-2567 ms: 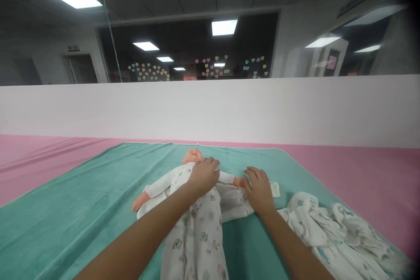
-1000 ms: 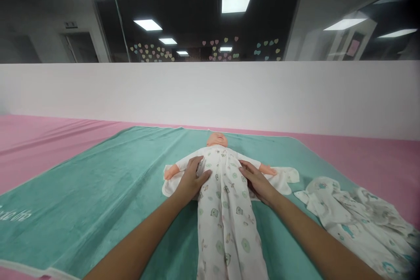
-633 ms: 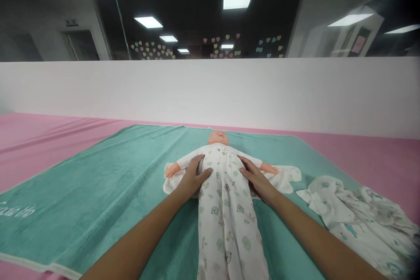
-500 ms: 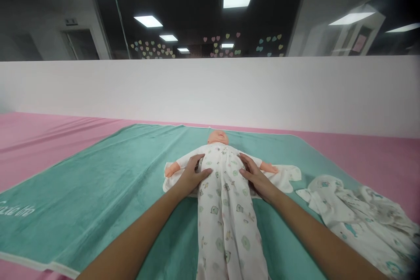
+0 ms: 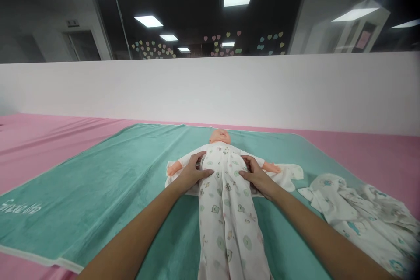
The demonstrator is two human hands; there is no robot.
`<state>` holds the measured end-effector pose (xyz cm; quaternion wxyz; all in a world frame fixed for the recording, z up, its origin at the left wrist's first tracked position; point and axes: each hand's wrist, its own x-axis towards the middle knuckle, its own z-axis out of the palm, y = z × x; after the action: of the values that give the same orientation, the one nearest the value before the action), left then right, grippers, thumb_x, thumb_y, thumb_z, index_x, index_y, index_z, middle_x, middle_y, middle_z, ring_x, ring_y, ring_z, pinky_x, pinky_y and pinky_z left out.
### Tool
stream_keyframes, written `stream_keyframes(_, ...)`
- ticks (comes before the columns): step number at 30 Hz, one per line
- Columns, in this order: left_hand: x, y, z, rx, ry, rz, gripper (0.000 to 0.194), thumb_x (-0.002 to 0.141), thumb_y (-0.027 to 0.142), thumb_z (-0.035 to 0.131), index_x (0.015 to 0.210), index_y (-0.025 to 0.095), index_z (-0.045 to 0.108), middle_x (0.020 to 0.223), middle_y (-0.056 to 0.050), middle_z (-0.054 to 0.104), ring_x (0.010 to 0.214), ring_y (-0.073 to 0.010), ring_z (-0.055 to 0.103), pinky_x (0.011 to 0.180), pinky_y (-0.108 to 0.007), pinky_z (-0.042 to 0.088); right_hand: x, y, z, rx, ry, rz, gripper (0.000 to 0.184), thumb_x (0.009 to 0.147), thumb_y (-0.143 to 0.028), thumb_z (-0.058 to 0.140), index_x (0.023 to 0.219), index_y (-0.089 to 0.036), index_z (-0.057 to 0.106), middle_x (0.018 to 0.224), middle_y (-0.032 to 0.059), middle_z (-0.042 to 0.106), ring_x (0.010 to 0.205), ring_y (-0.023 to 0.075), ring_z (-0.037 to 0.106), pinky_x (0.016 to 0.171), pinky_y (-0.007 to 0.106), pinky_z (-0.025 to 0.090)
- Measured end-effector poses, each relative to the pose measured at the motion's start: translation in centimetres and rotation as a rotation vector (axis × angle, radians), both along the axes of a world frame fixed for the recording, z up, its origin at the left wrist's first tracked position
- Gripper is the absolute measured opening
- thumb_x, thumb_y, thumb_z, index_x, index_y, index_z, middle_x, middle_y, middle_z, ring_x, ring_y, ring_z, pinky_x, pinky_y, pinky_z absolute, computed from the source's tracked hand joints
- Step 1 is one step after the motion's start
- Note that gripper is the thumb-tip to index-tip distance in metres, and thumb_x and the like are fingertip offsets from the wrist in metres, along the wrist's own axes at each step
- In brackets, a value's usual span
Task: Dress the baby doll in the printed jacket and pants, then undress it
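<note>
A baby doll [image 5: 220, 136] lies on its back with its arms spread, dressed in a white long-sleeved top. White baby pants [image 5: 226, 210] printed with small green and brown figures cover its front from the chest down toward me. On one side my left hand [image 5: 193, 173] grips the pants near the waist, thumb on top and fingers at the edge. My right hand [image 5: 257, 175] holds the opposite side the same way, its fingers curled at the cloth's edge. A white cloth [image 5: 290, 174] is spread beneath the doll's back and arms.
Under the doll lies a green blanket [image 5: 108, 179] with white lettering at its left, over a pink sheet [image 5: 42, 140]. Crumpled white printed baby clothes [image 5: 357, 214] lie at the right. Behind stands a low white wall [image 5: 197, 92] with glass above it.
The view has shifted slightly. Both hands stay at the sides of the pants; the right fingers have curled in a little more at the edge.
</note>
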<state>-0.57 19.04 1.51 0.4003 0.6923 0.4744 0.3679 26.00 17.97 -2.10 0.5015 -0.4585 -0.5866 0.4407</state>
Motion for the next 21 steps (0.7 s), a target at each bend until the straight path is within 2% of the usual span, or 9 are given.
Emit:
stream_keyframes(6, 0.2, -0.2, 0.3, -0.054, -0.059, 0.007, 0.075, 0.066, 0.043, 0.072, 0.132, 0.031, 0.039, 0.133, -0.007, 0.042, 0.115, -0.0252, 0.046, 0.096, -0.036, 0.039, -0.4, -0.7, 0.9, -0.041, 0.004, 0.044, 0.052, 0.065, -0.049, 0.071, 0.107, -0.025, 0.053, 0.108, 0.0057, 0.059, 0.103, 0.0238, 0.053, 0.088, 0.039, 0.043)
stream_keyframes(9, 0.3, -0.3, 0.4, -0.057, -0.09, 0.034, 0.074, 0.062, 0.042, 0.074, 0.129, 0.03, 0.044, 0.127, -0.006, 0.046, 0.111, -0.0255, 0.048, 0.093, -0.036, 0.039, -0.3, -0.7, 0.9, -0.038, 0.001, 0.01, 0.045, 0.063, -0.05, 0.071, 0.095, -0.023, 0.056, 0.089, 0.0029, 0.061, 0.085, 0.0207, 0.056, 0.074, 0.034, 0.045)
stream_keyframes(11, 0.4, -0.3, 0.1, -0.054, -0.122, 0.062, 0.07, 0.06, 0.041, 0.076, 0.124, 0.029, 0.049, 0.116, -0.005, 0.052, 0.103, -0.0239, 0.05, 0.088, -0.033, 0.041, -0.2, -0.6, 0.6, -0.037, -0.009, -0.015, 0.04, 0.062, -0.052, 0.071, 0.082, -0.021, 0.055, 0.074, -0.0002, 0.057, 0.07, 0.0169, 0.053, 0.062, 0.03, 0.044)
stream_keyframes(14, 0.4, -0.1, -0.4, -0.102, -0.351, 0.072, 0.043, 0.065, 0.04, 0.072, 0.102, 0.023, 0.059, 0.089, -0.001, 0.056, 0.081, -0.0161, 0.053, 0.072, -0.026, 0.042, 0.0, -0.5, 0.1, -0.065, -0.014, -0.008, 0.04, 0.064, -0.054, 0.069, 0.067, -0.02, 0.047, 0.057, -0.0047, 0.045, 0.051, 0.0101, 0.04, 0.047, 0.023, 0.033)
stream_keyframes(16, 0.2, 0.1, -0.6, -0.167, -0.582, 0.025, 0.023, 0.071, 0.037, 0.067, 0.08, 0.018, 0.057, 0.073, 0.001, 0.051, 0.066, -0.011, 0.049, 0.062, -0.023, 0.04, 0.2, -0.5, 0.0, -0.096, -0.006, 0.019, 0.043, 0.067, -0.055, 0.065, 0.062, -0.02, 0.042, 0.051, -0.0068, 0.036, 0.045, 0.0072, 0.03, 0.042, 0.021, 0.024)
stream_keyframes(18, 0.0, 0.4, -0.5, -0.235, -0.768, -0.054, 0.025, 0.076, 0.035, 0.063, 0.066, 0.017, 0.048, 0.063, 0.003, 0.044, 0.057, -0.0083, 0.043, 0.055, -0.022, 0.038, 0.3, -0.5, -0.1, -0.114, 0.012, 0.031, 0.044, 0.071, -0.056, 0.062, 0.06, -0.02, 0.038, 0.049, -0.0075, 0.032, 0.043, 0.0059, 0.025, 0.041, 0.021, 0.019)
stream_keyframes(21, -0.6, 0.7, -0.2, -0.332, -0.936, -0.109, 0.031, 0.079, 0.033, 0.059, 0.06, 0.017, 0.04, 0.056, 0.005, 0.036, 0.047, -0.0065, 0.034, 0.046, -0.021, 0.032, 0.4, -0.4, -0.3, -0.141, 0.044, 0.027, 0.045, 0.073, -0.058, 0.058, 0.059, -0.02, 0.039, 0.047, -0.007, 0.035, 0.04, 0.0055, 0.026, 0.039, 0.021, 0.017)
